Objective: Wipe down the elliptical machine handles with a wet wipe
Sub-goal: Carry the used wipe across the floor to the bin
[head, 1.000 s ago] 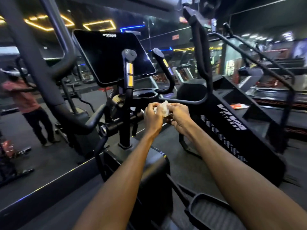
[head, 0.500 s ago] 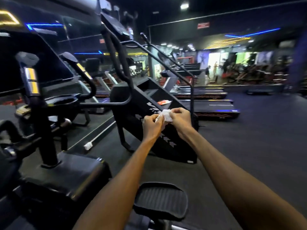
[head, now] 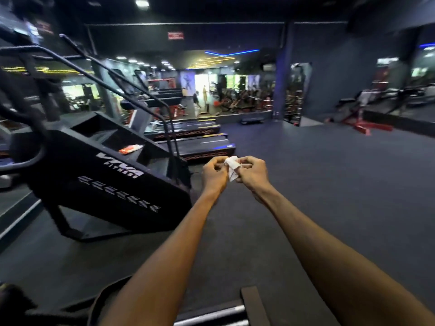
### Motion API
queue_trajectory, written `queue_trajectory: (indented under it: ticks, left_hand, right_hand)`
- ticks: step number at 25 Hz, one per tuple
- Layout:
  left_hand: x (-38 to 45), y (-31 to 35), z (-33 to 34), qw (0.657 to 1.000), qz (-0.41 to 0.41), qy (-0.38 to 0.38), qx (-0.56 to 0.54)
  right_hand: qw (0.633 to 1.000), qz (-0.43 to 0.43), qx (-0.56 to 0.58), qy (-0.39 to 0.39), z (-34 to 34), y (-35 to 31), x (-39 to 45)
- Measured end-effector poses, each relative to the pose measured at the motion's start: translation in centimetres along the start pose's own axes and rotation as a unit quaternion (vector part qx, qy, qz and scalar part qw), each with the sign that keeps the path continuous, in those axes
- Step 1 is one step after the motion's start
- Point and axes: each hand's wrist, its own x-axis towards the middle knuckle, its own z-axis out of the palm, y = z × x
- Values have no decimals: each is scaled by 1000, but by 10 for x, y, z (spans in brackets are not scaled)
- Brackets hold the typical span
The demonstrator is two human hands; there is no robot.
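Note:
A small crumpled white wet wipe (head: 231, 169) sits between my two hands, held out in front of me above the dark gym floor. My left hand (head: 213, 175) pinches its left side with curled fingers. My right hand (head: 251, 174) pinches its right side. The elliptical's handles are out of view; only a dark pedal edge (head: 103, 302) and a metal rail (head: 211, 314) show at the bottom of the frame.
A black stair-climber machine (head: 113, 182) with handrails stands at the left, with a red-and-white packet (head: 130, 148) lying on one step. Treadmills (head: 202, 144) line up behind it. Red benches (head: 360, 123) stand far right. Dark floor (head: 317, 184) stretches ahead.
My view has swung to the right, away from the elliptical's console and handles, toward the gym floor. Both hands have kept hold of the wipe throughout.

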Motion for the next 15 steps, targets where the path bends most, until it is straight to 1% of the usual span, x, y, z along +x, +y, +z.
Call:
queue_trajectory:
  ticks: [2, 6, 7, 10, 12, 15]
  left_hand:
    - [-8, 4, 56, 997, -11, -64, -34]
    - [-24, 18, 151, 980, -50, -161, -102]
    - [-27, 21, 166, 977, -49, -175, -110]
    - [-40, 30, 225, 958, -27, -257, -125]
    - [-53, 37, 265, 942, -13, -314, -120]
    - [-87, 47, 320, 918, -2, -376, -123]
  right_hand:
    - [998, 13, -5, 57, -54, 11, 8]
    - [984, 21, -52, 166, -146, 26, 16]
    - [981, 19, -60, 183, -162, 27, 17]
    - [959, 36, -87, 269, -222, 30, 16]
    - [942, 48, -81, 323, -261, 32, 10]
    - [919, 66, -57, 385, -313, 43, -5]
